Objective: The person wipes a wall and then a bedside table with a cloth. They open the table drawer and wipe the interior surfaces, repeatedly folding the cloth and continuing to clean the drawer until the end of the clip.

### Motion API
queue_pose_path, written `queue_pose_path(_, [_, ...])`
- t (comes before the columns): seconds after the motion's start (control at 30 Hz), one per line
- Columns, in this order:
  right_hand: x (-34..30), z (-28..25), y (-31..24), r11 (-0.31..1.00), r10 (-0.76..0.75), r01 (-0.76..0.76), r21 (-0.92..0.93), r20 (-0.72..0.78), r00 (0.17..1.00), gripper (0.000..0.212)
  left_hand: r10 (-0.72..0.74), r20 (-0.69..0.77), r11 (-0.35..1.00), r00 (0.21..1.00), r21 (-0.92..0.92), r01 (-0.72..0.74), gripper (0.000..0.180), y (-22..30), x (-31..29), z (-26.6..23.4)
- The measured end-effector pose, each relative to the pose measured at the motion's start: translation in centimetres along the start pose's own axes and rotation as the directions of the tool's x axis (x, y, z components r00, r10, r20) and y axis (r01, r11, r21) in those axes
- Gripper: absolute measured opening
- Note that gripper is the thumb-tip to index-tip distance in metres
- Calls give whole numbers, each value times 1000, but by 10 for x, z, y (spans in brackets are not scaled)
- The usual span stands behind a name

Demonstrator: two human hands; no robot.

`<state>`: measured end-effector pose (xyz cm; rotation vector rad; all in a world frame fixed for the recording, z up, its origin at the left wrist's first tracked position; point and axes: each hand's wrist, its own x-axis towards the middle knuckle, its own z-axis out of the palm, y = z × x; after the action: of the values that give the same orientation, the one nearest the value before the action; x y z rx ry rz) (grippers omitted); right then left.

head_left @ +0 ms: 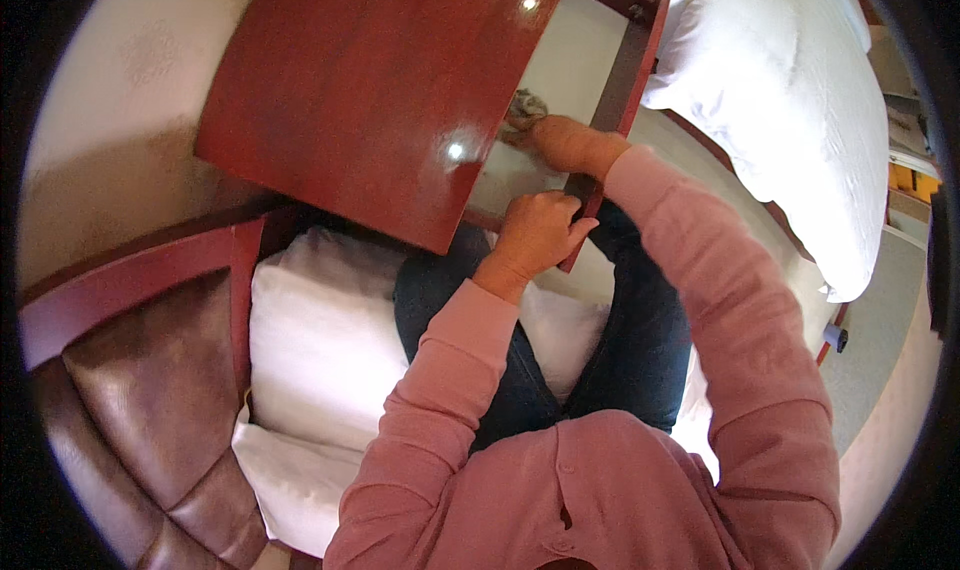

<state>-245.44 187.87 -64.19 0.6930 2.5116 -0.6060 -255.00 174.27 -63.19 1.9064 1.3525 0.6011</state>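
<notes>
A dark red wooden drawer (640, 70) stands pulled out from under a glossy red tabletop (370, 90); its pale bottom shows. My right hand (572, 144) reaches inside, bent over a crumpled grey-brown cloth (528, 106) that it grips against the drawer bottom. Part of the cloth and my fingertips are hidden under the hand and the tabletop edge. Nearer to me, my left hand (540, 232) is closed over the near end of the drawer front, its thumb on the outer side and the fingers curled inward.
A bed with white bedding (770, 100) lies along the right. On the left are a brown padded headboard (160, 390) and a white pillow (320, 340). My knees are under the near side of the drawer. A pale wall (120, 100) rises behind the tabletop.
</notes>
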Motion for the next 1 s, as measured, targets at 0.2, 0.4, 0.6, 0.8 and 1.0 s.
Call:
queue_pose_path(0.2, [-14,8,-4,980,-143,168,-104,217,966,45,57,-246,997,967,65,-42,52,40,-29,21])
queue_pose_path(0.4, [-18,10,-22,970,-234,205,128,276,932,41,107,-477,993,872,87,-75,35,45,-34,34])
queue_pose_path(0.6, [-10,11,-44,912,-328,378,-157,272,905,23,-47,-452,999,891,-14,45,10,35,-34,25])
queue_pose_path(0.8, [1,13,-45,949,-275,275,-152,23,961,12,-17,-467,999,884,-43,-4,7,30,-26,22])
queue_pose_path(1.0, [72,22,-27,923,107,-6,386,-242,964,32,46,-466,995,883,-52,-80,8,22,-27,23])
